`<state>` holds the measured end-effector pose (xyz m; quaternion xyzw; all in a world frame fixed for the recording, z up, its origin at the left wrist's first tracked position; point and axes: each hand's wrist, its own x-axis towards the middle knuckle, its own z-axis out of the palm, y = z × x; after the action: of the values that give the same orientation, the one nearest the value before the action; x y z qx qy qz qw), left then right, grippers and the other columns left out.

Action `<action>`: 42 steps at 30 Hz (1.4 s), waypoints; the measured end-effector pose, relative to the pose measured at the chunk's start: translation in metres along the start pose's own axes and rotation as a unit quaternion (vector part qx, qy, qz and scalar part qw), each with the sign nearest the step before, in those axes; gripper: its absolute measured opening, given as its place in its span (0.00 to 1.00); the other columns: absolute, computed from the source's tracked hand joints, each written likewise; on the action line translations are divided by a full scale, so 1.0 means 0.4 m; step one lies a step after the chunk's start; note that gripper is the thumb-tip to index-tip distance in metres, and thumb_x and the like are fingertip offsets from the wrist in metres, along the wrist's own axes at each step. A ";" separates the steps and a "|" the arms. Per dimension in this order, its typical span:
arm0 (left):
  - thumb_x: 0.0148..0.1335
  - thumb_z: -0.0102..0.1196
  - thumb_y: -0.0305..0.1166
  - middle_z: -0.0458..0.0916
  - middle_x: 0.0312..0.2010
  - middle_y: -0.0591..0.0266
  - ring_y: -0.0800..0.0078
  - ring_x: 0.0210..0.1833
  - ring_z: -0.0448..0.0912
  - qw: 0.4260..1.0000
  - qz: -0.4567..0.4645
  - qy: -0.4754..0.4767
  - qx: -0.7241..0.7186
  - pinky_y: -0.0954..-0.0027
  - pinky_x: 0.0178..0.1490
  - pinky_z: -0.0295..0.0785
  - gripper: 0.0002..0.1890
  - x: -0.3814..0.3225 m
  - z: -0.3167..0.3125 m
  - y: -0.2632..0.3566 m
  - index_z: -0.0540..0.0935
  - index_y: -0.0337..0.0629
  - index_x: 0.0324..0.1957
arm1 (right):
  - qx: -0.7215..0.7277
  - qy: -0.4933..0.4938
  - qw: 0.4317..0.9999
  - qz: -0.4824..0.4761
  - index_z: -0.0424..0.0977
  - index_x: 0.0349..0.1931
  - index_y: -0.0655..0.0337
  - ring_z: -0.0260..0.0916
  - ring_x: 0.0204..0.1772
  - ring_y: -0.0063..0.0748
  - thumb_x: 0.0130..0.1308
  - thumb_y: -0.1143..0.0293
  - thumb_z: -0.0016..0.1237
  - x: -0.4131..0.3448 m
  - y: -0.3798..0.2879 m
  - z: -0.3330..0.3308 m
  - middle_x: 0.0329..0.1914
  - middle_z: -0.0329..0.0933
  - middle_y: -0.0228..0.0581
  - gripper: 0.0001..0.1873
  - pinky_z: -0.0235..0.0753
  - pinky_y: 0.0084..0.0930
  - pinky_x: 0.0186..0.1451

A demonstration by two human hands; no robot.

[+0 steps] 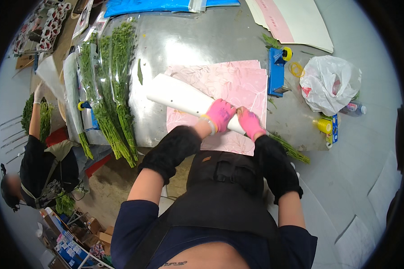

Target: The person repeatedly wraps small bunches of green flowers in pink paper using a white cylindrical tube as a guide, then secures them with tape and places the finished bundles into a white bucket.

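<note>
A bundle of green stems (291, 148) lies wrapped in a white paper cone (181, 95) with small holes, its bare stem ends sticking out at the lower right. My left hand (220, 114), in a pink glove, is closed around the narrow part of the cone. Just beside it my right hand (249, 121), also pink-gloved, grips the wrap nearer the stems. Both hands are over a stack of pink floral-patterned wrapping sheets (235, 80) on the metal table (195, 37). The leafy heads inside the wrap are hidden.
Plastic-sleeved green bunches (121, 84) and a white-wrapped bunch (73, 94) lie left. A blue tape dispenser (276, 72), rubber bands (296, 69), a white plastic bag (330, 84), a bottle (353, 109) and yellow tape rolls (324, 125) are right. A co-worker (50, 168) stands at the left.
</note>
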<state>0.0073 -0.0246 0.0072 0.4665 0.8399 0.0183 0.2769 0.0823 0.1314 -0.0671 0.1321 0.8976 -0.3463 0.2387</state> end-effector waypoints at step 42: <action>0.35 0.72 0.43 0.78 0.46 0.55 0.57 0.52 0.75 0.985 0.051 0.124 -0.105 0.55 0.62 0.66 0.37 -0.102 -0.018 -0.040 0.77 0.45 0.53 | -0.098 -0.171 0.979 -0.047 0.67 0.54 0.59 0.75 0.56 0.46 0.46 0.56 0.65 -0.081 -0.113 -0.100 0.52 0.75 0.46 0.35 0.76 0.38 0.55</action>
<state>0.0080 -0.0643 0.0269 0.4712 0.8361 0.1783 0.2172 0.0781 0.1237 0.0007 0.0042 0.8782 -0.2852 0.3840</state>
